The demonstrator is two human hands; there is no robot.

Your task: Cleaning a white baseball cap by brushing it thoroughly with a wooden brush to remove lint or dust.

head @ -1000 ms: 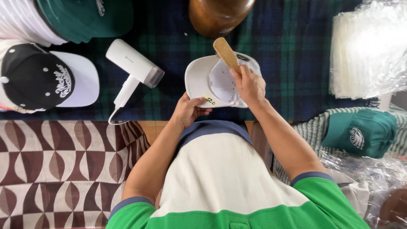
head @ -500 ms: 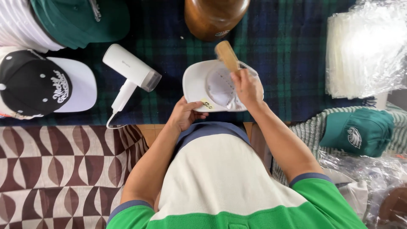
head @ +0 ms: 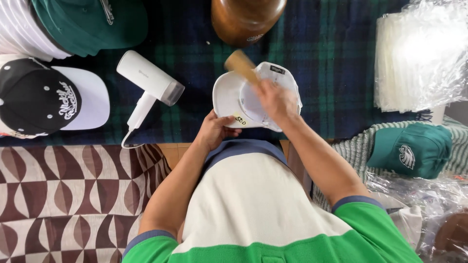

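I see the desk [head: 341, 63] under a dark plaid cloth, with a stack of clear plastic bags [head: 419, 53] far right and a brown wooden form [head: 246, 17] at the top edge. The white cap [head: 231, 97] lies upside down at centre, just below that form. My left hand [head: 214, 130] pinches its brim at the near edge, fingers curled. My right hand [head: 277, 101] is blurred but closed around a wooden brush [head: 241, 63] over the cap's inside. A white hair dryer [head: 148, 85] lies left.
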